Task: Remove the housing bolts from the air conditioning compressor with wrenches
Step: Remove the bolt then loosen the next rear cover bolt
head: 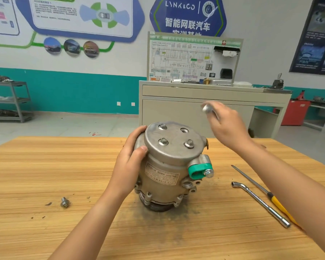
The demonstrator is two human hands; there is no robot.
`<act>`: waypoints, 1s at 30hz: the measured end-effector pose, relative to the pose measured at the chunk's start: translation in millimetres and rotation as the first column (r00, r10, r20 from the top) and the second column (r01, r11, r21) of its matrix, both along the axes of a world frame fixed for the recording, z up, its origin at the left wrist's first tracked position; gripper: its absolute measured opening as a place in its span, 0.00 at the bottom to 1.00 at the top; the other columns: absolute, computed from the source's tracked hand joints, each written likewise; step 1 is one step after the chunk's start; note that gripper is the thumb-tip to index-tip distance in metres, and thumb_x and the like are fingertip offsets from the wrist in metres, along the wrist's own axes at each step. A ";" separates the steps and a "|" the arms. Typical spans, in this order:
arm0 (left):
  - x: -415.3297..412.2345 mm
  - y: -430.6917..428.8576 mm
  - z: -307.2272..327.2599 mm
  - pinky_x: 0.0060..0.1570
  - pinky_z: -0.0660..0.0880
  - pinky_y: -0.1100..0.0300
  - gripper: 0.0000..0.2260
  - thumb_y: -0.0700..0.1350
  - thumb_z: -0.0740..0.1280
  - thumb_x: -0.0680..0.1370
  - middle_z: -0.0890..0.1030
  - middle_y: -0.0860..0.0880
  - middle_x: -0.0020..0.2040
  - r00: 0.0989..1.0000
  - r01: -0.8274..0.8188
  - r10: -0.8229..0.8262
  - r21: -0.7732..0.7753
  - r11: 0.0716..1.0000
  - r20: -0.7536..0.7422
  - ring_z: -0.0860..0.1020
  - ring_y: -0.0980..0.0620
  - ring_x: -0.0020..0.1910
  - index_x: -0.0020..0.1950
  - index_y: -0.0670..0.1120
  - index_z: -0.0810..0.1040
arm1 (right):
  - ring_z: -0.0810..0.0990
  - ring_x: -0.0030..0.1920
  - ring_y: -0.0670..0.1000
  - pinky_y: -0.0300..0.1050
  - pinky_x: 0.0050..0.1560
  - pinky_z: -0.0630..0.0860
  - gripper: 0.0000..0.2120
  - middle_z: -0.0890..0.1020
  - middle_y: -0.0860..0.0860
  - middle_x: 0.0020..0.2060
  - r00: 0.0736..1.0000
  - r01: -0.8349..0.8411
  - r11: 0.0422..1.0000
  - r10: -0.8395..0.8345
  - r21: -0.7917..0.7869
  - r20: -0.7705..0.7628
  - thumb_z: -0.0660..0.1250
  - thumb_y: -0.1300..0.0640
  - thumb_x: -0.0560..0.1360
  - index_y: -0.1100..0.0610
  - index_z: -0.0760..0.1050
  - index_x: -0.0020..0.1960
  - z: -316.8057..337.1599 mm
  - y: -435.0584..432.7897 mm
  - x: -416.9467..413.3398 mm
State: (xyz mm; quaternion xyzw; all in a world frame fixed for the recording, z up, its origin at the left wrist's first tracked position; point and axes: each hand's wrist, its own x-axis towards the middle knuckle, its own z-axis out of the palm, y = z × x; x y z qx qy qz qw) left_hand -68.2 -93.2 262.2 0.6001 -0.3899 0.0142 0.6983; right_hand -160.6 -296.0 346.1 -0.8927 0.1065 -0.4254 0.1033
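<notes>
A grey metal compressor (169,166) stands upright on the wooden table (45,175), tilted a little toward me. Its round end cover carries three bolts (163,141) and one bare bolt hole (184,130). My left hand (131,166) grips the housing's left side, thumb on the cover's rim. Above and to the right of the cover, my right hand (227,124) holds a long silver bolt (207,109) in its fingers, blurred. One removed bolt (64,202) lies on the table at the left. An L-shaped socket wrench (261,203) lies at the right.
A yellow-handled screwdriver (266,194) lies beside the wrench under my right forearm. A green cap and a bolt (204,170) sit on the compressor's side port. Beyond the table stand a beige training bench with a wiring board (193,61) and a grey shelf cart (13,100).
</notes>
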 end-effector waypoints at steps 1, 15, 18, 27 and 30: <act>-0.5 1.4 -1.8 0.59 0.71 0.60 0.19 0.49 0.57 0.70 0.75 0.63 0.60 1.000 -0.016 0.016 -0.007 1.000 0.002 0.73 0.64 0.60 0.59 0.63 0.70 | 0.78 0.54 0.51 0.44 0.52 0.71 0.10 0.81 0.51 0.48 0.987 -0.123 0.955 0.088 0.269 0.137 0.54 0.57 0.80 0.55 0.73 0.53 1.7 11.0 -7.4; -7.2 8.6 -18.3 0.54 0.74 0.60 0.18 0.60 0.58 0.68 0.70 0.63 0.58 0.989 -0.124 0.114 -0.113 0.986 -0.089 0.74 0.65 0.55 0.58 0.64 0.66 | 0.76 0.36 0.50 0.45 0.37 0.71 0.23 0.77 0.47 0.32 0.857 0.143 0.972 -0.215 -0.184 -0.467 0.42 0.40 0.71 0.19 0.35 0.56 -19.7 75.2 -124.5; -7.8 9.5 -17.9 0.60 0.73 0.53 0.18 0.59 0.59 0.69 0.71 0.62 0.60 0.993 -0.107 0.101 -0.097 0.989 -0.066 0.74 0.58 0.61 0.59 0.64 0.66 | 0.77 0.39 0.48 0.43 0.36 0.70 0.25 0.78 0.43 0.37 0.811 0.212 0.942 -0.319 -0.262 -0.491 0.44 0.43 0.77 0.29 0.25 0.57 -24.1 78.2 -118.8; -15.6 9.9 -14.0 0.45 0.66 0.82 0.17 0.52 0.58 0.73 0.70 0.80 0.53 0.996 -0.085 0.085 -0.062 0.994 -0.003 0.67 0.80 0.55 0.60 0.67 0.66 | 0.60 0.25 0.49 0.43 0.22 0.56 0.38 0.63 0.48 0.30 0.663 0.210 0.771 -0.564 -0.601 -0.492 0.50 0.65 0.74 0.52 0.20 0.64 -23.0 107.6 -112.3; -16.8 10.0 -12.5 0.46 0.64 0.83 0.17 0.52 0.58 0.73 0.67 0.74 0.59 0.996 -0.088 0.088 -0.064 0.994 0.004 0.66 0.81 0.56 0.61 0.66 0.66 | 0.59 0.24 0.49 0.43 0.21 0.54 0.37 0.61 0.50 0.30 0.655 0.203 0.761 -0.573 -0.616 -0.492 0.49 0.68 0.72 0.55 0.20 0.59 -27.6 116.3 -113.8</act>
